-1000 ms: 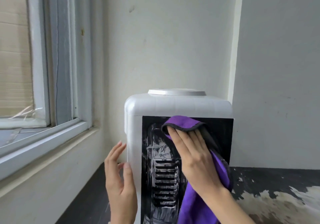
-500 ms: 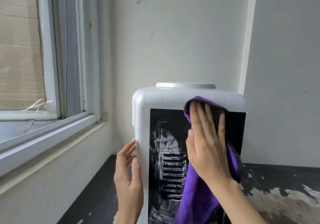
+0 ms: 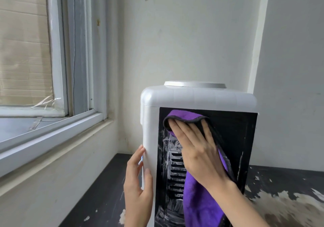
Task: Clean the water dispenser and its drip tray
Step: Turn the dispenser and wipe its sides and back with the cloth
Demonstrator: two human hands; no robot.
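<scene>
Standing at lower centre-right of the frame on a worn dark countertop (image 3: 280, 179), the water dispenser (image 3: 198, 97) has the right hand (image 3: 198, 149) pressing a purple cloth (image 3: 196, 197) flat-fingered against its smeared black panel (image 3: 233, 132), while the left hand (image 3: 138, 183), fingers extended, braces its white left edge beside the window (image 3: 57, 79).

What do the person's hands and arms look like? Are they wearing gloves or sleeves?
No gloves and no sleeves show. The left hand and the right hand are both bare, and the right forearm is bare as far as the picture's edge. No rings, watch or bracelets show. The fingernails look short and unpainted.
</scene>
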